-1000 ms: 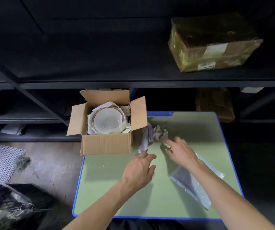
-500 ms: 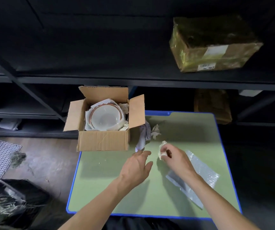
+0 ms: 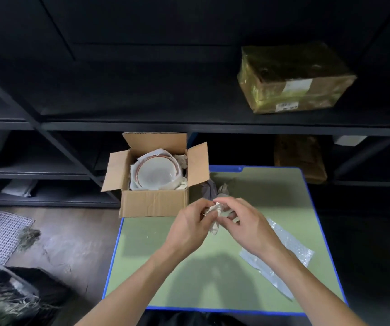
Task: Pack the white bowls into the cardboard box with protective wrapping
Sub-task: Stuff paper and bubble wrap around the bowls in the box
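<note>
Head view: your left hand (image 3: 189,223) and right hand (image 3: 250,224) both pinched crumpled paper wad (image 3: 215,208) above desk (image 3: 189,274). Inside cardboard box (image 3: 154,203) sat wrapped white bowl (image 3: 156,173). Step: gap padding; next likely needs tucking wad beside bowl.

crumpled paper (image 3: 213,208) half hidden by fingers (image 3: 198,205), parcel label (image 3: 297,85) unreadable

Both hands, left hand (image 3: 190,225) and right hand (image 3: 248,225), pinch crumpled paper (image 3: 215,211) above the green tabletop (image 3: 212,267), near the open cardboard box (image 3: 154,203).
</note>
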Tool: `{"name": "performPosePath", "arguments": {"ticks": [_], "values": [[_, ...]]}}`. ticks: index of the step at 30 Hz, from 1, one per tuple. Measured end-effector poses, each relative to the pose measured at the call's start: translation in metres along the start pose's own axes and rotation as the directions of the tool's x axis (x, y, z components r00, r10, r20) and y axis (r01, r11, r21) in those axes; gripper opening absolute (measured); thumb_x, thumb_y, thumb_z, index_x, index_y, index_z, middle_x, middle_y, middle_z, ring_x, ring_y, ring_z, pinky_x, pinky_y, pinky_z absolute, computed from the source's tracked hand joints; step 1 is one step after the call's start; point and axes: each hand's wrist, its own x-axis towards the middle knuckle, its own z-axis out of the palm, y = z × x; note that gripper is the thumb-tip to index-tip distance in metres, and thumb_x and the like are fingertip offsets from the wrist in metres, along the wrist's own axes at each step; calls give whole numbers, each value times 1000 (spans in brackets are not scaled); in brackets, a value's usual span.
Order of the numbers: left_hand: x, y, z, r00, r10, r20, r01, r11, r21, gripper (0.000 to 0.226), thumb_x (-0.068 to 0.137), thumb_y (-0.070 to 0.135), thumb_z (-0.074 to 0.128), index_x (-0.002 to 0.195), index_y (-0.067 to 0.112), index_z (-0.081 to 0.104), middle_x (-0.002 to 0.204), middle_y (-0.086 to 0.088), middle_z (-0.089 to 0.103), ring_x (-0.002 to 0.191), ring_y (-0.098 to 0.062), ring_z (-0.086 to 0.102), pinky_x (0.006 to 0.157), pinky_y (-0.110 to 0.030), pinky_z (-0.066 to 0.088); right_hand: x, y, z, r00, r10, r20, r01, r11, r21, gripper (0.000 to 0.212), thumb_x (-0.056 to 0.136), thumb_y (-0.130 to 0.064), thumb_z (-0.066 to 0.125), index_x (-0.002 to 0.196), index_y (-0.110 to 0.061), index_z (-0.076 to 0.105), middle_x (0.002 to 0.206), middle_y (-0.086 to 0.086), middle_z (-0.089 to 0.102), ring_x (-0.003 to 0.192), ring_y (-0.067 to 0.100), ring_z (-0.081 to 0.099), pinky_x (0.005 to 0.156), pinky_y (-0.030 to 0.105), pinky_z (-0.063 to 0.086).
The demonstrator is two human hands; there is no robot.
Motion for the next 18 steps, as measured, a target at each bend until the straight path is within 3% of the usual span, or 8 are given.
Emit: {"name": "performPosePath", "arguments": {"ticks": [3,6,12,15,18], "values": [[-6,-3,-21,999,1,-49,-2,999,-32,8,96,30,60,103,32,57,74,11,63,64,-6,54,60,-24,42,13,-18,3,996,-85,-14,85,996,-9,19,93,-36,63,111,-38,64,102,-21,59,90,-2,62,81,20,50],[-12,-8,-39,998,-14,-58,9,997,-79,16,94,25,58,104,35,50,82,10,66,73,-12,59,68,-33,49,29,-40,10,995,-100,2,100,995,-31,2,91,-33,66,92,-32,64,81,-20,63,78,0,60,68,18,45],[-15,-28,-81,992,-13,-122,3,996,-84,21,96,23,57,110,33,45,81,14,63,73,-11,56,69,-38,48,60,-78,30,985,-136,104,138,990,-8,19,89,-26,68,104,-36,67,79,-15,66,75,2,61,72,22,48],[-12,-37,-104,988,-34,-154,27,999,-42,23,96,25,58,112,33,45,86,15,64,75,-5,56,67,-26,45,78,-97,42,974,-157,162,172,982,-81,8,89,-30,68,97,-33,69,77,-24,64,77,-1,58,73,23,48],[-5,-47,-125,980,-51,-194,44,998,-37,21,95,27,60,112,29,48,88,11,64,70,-3,54,57,-15,39,99,-114,54,972,-169,165,186,978,-96,7,89,-27,66,92,-33,68,81,-21,66,81,1,59,75,25,48]]}}
